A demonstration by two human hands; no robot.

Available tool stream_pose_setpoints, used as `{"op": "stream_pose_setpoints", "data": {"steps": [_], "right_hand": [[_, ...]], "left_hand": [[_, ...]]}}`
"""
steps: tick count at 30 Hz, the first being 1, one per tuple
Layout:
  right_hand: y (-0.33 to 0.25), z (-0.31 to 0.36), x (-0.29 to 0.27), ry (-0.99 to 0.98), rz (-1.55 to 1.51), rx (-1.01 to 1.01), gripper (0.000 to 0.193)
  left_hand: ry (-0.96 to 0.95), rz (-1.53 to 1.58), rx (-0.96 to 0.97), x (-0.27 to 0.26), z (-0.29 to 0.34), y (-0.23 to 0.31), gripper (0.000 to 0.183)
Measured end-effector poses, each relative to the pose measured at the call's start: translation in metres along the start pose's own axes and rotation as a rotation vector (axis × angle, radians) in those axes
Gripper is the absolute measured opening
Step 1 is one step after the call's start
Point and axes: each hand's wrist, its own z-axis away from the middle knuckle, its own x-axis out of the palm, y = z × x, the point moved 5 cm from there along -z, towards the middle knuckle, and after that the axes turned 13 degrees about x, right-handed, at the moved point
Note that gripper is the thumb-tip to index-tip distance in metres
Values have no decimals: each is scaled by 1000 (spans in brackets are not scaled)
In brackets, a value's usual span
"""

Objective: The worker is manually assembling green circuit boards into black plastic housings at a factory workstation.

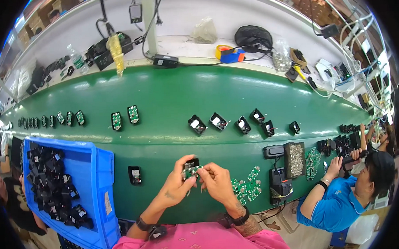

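Observation:
My left hand (174, 187) is closed around a small black plastic housing (192, 162), held above the green bench top. A green circuit board (190, 172) lies at the housing's near side, and my right hand (217, 182) pinches its right end between thumb and fingers. Whether the board sits inside the housing is hidden by my fingers. Right of my right hand, several loose green circuit boards (246, 187) lie in a spread pile. A lone black housing (135, 175) with parts inside rests to the left of my left hand.
A blue crate (97, 178) with several black housings stands at left. Housings with boards (133, 114) line the far bench; open housings (218, 121) lie right of them. A black device (280, 185) and a box of small metal parts (294, 160) stand right, near a co-worker in blue (341, 203).

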Motion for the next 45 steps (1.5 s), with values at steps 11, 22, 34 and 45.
{"op": "stream_pose_setpoints", "data": {"steps": [11,22,34,45], "right_hand": [[4,-3,9,-189,-191,-70,19],[-24,13,9,-30,246,-238,25],[-9,4,8,51,14,-181,17],[-16,4,15,185,306,-324,22]], "left_hand": [[-16,-6,80,-8,-1,-9,54],[207,-381,363,-9,-7,-6,51],[178,-268,226,-6,-2,-5,58],[138,-94,-10,-14,-2,-11,41]]}}
